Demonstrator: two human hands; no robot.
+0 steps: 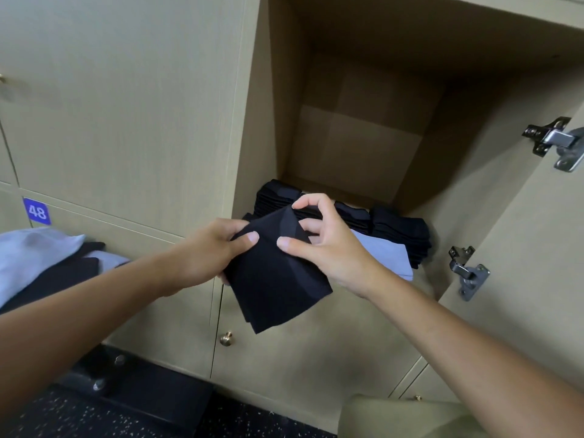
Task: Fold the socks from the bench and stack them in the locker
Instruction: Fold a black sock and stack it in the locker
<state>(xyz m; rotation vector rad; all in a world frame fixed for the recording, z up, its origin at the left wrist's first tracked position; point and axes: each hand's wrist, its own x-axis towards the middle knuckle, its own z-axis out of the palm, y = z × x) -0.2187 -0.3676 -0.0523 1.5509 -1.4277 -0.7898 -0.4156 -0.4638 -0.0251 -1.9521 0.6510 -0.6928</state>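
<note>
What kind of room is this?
Probably a changing room: rows of wooden lockers, one with a number tag 48, and an open locker holding stacked socks.

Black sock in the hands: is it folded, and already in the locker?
Folded, not yet in. The black sock lies doubled over, pinched between left hand and right hand in front of the open locker.

Two bare forearms, no sleeves, short trimmed nails
</note>
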